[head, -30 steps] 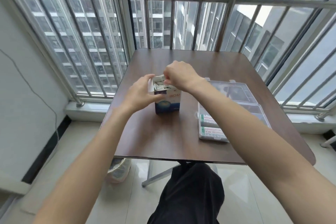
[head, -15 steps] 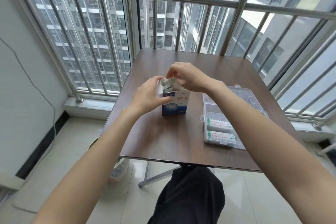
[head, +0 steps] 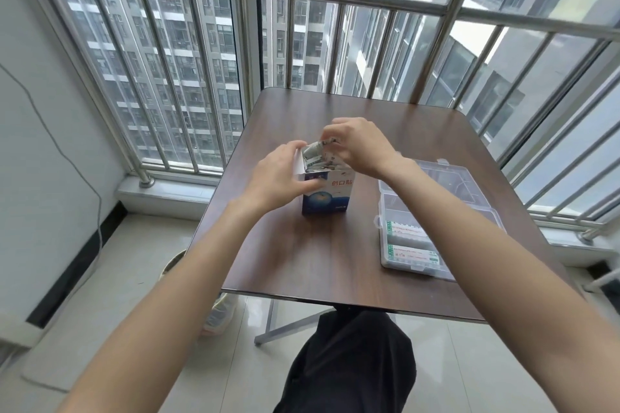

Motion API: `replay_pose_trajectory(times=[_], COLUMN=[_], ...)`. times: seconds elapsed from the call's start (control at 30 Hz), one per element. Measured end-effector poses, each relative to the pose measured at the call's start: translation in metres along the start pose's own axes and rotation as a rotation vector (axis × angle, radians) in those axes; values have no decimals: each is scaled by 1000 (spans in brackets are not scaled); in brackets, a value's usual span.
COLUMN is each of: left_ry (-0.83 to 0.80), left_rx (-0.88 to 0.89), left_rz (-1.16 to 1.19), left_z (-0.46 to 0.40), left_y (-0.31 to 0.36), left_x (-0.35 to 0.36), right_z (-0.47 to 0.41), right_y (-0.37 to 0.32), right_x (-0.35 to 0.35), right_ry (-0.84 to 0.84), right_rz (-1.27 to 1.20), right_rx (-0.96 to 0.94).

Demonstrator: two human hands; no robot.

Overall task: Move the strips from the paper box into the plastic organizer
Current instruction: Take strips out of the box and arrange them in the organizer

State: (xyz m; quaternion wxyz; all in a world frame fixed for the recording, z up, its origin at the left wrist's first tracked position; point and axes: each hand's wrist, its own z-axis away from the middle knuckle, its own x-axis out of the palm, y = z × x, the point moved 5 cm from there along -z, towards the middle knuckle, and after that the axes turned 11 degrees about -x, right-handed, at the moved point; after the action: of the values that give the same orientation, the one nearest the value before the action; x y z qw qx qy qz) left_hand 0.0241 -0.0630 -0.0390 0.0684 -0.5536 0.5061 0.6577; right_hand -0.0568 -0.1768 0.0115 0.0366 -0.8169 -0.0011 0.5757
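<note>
Both hands [head: 322, 164] now higher over paper box [head: 327, 193], strips [head: 317, 147] lifted.

A blue-and-white paper box [head: 330, 193] stands upright at the table's centre, top flaps open, crammed with curled white strips [head: 317, 157]. A clear plastic compartment organizer [head: 432, 211] lies flat at its 3 o'clock, near compartments holding strips.

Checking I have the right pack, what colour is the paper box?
The paper box is white on top, blue below, with red lettering; head view.
</note>
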Motion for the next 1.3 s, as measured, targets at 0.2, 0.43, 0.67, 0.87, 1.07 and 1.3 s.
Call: replay_pose_trajectory(times=[0.2,0.43,0.67,0.87,1.07,1.3], left_ry=[-12,136,77,-67,-672,-691], left_rx=[9,197,148,185,86,9], left_rz=[-14,38,-146,450,657,695], left_z=[-5,-4,-10,18,44,52], left_y=[-2,16,16,66,111,123], left_x=[2,-11,-4,-26,26,72], right_z=[9,10,25,76,129,199], right_y=[16,22,36,26,17,39], right_x=[-9,-21,-53,-57,-55,-43], right_ry=[122,192,404,499,513,434], right_rz=[-231,-182,-382,-917,-855,-874], right_rx=[108,36,123,223,304,666])
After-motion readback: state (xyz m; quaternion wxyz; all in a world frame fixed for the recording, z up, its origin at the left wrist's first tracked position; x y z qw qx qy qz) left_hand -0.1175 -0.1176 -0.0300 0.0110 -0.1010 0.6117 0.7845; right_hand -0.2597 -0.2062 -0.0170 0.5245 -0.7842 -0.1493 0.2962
